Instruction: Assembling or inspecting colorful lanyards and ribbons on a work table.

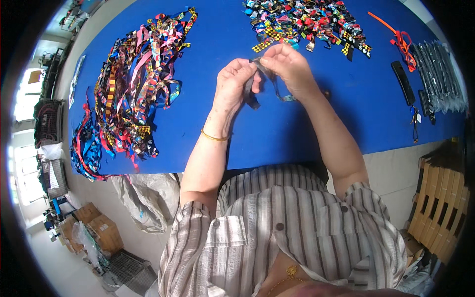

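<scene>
Over the middle of the blue table (208, 153), my two hands meet at the fingertips on a dark ribbon strap (251, 94). My left hand (234, 81) is closed, pinching the strap, and a short dark length hangs below its fingers. My right hand (289, 69) pinches the strap too, its thumb and forefinger close to the left fingertips. A thin, partly coloured length droops from there toward the right wrist. What lies right between the fingertips is too small to make out.
A long heap of patterned ribbon straps (131, 84) covers the table's left side. Another pile of short colourful straps (311, 22) lies at the far middle. To the right are a bundle of plastic-wrapped dark items (440, 74), a black bar (403, 82) and an orange strap (405, 49).
</scene>
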`<act>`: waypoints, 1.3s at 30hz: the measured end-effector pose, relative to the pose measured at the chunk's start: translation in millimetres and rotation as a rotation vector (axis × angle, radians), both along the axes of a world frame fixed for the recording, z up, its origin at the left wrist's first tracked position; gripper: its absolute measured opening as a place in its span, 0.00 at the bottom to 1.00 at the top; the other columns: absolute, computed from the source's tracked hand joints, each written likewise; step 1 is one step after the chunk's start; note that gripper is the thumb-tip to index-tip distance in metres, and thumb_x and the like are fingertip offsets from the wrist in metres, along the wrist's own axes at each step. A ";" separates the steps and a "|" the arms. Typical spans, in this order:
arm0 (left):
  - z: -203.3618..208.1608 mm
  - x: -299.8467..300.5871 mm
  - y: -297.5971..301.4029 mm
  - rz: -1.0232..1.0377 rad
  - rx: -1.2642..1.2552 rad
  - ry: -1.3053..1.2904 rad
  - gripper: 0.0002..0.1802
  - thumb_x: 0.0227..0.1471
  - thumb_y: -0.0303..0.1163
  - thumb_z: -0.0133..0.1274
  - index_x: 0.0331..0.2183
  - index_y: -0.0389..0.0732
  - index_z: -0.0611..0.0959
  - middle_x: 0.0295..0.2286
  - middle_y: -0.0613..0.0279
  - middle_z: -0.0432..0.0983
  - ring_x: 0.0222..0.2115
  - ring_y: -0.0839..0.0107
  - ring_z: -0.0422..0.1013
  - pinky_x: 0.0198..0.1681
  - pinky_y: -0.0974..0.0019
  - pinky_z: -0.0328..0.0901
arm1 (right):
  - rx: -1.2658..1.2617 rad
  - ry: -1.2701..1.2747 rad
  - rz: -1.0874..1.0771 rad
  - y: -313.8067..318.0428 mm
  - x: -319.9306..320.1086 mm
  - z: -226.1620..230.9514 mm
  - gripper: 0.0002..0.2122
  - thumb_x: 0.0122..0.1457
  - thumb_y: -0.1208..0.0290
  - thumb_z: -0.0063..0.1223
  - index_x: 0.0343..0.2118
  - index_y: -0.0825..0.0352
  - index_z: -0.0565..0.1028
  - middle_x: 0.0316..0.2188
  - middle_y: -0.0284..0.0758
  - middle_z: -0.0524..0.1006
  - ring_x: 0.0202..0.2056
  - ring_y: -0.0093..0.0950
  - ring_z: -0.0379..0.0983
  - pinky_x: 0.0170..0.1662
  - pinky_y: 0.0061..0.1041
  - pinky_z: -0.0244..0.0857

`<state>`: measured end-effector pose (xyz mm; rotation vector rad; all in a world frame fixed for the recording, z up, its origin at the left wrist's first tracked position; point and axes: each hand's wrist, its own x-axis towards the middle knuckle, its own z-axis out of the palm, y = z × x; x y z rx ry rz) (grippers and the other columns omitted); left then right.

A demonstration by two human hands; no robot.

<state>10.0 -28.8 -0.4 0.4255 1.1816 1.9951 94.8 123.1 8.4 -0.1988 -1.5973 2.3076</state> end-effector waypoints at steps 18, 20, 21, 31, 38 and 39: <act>-4.4 9.2 2.7 -0.003 -0.087 0.146 0.06 0.59 0.28 0.52 0.36 0.34 0.78 0.24 0.67 0.77 0.20 0.84 0.68 0.23 0.79 0.62 | 0.262 -0.037 -0.092 -7.0 1.4 -3.0 0.06 0.56 0.81 0.58 0.35 0.68 0.72 0.27 0.29 0.76 0.28 0.14 0.73 0.32 0.15 0.69; -1.3 8.5 -0.3 -0.024 -0.086 0.117 0.07 0.59 0.27 0.52 0.37 0.34 0.78 0.25 0.67 0.77 0.21 0.84 0.68 0.24 0.79 0.62 | 0.326 -0.018 -0.127 -8.7 -0.1 -4.5 0.06 0.56 0.81 0.58 0.35 0.68 0.72 0.27 0.28 0.76 0.28 0.13 0.73 0.32 0.15 0.69; 0.1 8.9 -0.9 -0.044 -0.086 0.089 0.07 0.59 0.27 0.53 0.37 0.34 0.78 0.25 0.67 0.78 0.22 0.84 0.68 0.25 0.79 0.62 | 0.390 0.004 -0.159 -8.7 -0.3 -5.2 0.07 0.56 0.80 0.58 0.35 0.67 0.72 0.27 0.27 0.76 0.28 0.13 0.73 0.32 0.15 0.69; -1.8 13.0 2.2 0.005 -0.076 0.152 0.06 0.58 0.24 0.53 0.39 0.33 0.79 0.30 0.60 0.80 0.25 0.83 0.71 0.27 0.79 0.65 | 0.388 0.032 -0.211 -6.1 2.5 -3.3 0.07 0.56 0.76 0.60 0.35 0.69 0.73 0.27 0.30 0.77 0.29 0.15 0.74 0.32 0.15 0.69; -9.4 6.7 -3.0 -0.129 -0.129 0.131 0.06 0.58 0.29 0.55 0.33 0.36 0.79 0.25 0.64 0.78 0.18 0.83 0.67 0.21 0.80 0.60 | 0.322 -0.097 0.017 -1.6 6.9 3.1 0.05 0.60 0.75 0.56 0.37 0.71 0.75 0.28 0.30 0.78 0.30 0.15 0.74 0.33 0.16 0.69; -8.1 8.0 -2.9 -0.149 -0.143 0.142 0.06 0.59 0.29 0.54 0.32 0.37 0.79 0.25 0.65 0.78 0.18 0.82 0.67 0.21 0.79 0.60 | 0.343 -0.093 -0.003 -1.7 6.9 3.6 0.05 0.60 0.75 0.56 0.37 0.71 0.75 0.28 0.31 0.78 0.30 0.15 0.74 0.33 0.16 0.69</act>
